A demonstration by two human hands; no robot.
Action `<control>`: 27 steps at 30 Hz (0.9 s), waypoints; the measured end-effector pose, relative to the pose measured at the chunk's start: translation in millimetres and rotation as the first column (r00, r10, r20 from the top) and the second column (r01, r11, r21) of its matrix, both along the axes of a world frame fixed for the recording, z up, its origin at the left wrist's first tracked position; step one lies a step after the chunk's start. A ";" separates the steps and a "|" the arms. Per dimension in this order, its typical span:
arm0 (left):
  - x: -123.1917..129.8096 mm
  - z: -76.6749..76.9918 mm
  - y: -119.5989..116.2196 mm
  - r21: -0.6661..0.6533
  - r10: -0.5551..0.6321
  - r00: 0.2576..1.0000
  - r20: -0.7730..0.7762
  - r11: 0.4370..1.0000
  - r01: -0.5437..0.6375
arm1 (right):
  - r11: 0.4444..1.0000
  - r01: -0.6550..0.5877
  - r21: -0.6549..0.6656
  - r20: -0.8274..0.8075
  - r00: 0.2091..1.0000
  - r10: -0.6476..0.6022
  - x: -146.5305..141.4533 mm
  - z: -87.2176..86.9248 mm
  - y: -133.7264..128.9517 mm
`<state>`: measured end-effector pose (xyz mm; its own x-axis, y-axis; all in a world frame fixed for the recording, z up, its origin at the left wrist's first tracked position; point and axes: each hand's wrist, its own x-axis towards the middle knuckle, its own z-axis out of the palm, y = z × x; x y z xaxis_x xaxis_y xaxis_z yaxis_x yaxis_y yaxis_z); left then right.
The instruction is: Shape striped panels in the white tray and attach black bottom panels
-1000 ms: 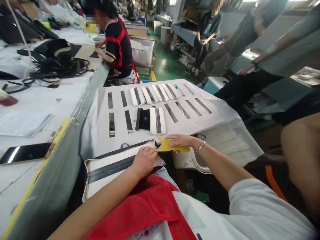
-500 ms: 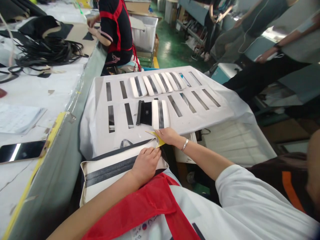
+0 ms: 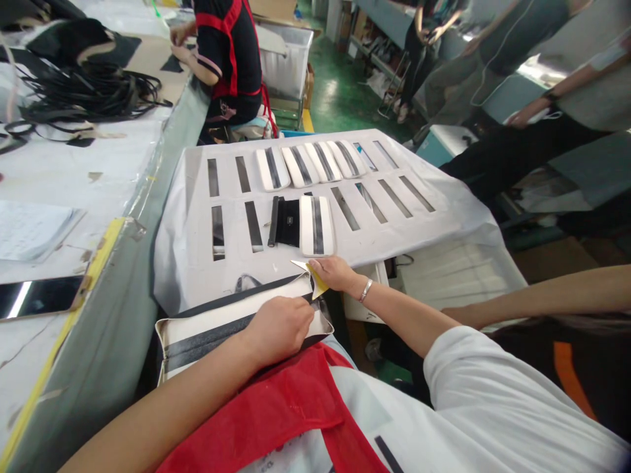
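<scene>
A long white case (image 3: 231,305) with a dark lengthwise stripe and black edging lies across my lap, against the near table edge. Over its right end is my left hand (image 3: 283,325), closed with the fingers curled under; their tips and anything in them are hidden. Just beyond that end, my right hand (image 3: 332,272) pinches a yellow pointed piece (image 3: 319,284) with a pale tip facing left. The piece sits at the case's upper right corner. Its exact kind I cannot make out.
A white-covered slotted table (image 3: 394,230) bears several small white striped cases (image 3: 318,226) and an open black case (image 3: 288,222). On the left bench lie a phone (image 3: 42,297), papers (image 3: 32,226) and black cords (image 3: 93,92). A co-worker's forearm (image 3: 547,292) reaches in from the right.
My left hand has gone from lying flatter on the case to a curled, raised grip. The yellow piece has tilted in my right hand. A co-worker's forearm has appeared at right.
</scene>
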<state>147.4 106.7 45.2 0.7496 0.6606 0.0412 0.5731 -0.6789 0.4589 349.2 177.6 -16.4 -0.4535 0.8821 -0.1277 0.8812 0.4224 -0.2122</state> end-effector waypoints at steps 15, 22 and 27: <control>18.9 -40.3 89.9 -0.854 0.520 0.847 0.109 0.485 -0.187 | 0.996 -0.087 -0.001 0.196 0.977 0.086 -1.8 23.7 -1.9; 11.4 -38.9 93.9 -0.753 0.333 0.932 0.145 0.648 -0.115 | 0.996 -0.088 0.006 0.160 0.983 0.086 -1.2 23.1 3.5; 6.0 -32.0 89.2 -0.780 0.373 0.928 0.019 0.586 -0.220 | 0.988 -0.157 -0.011 0.161 0.974 0.157 -2.1 22.3 9.3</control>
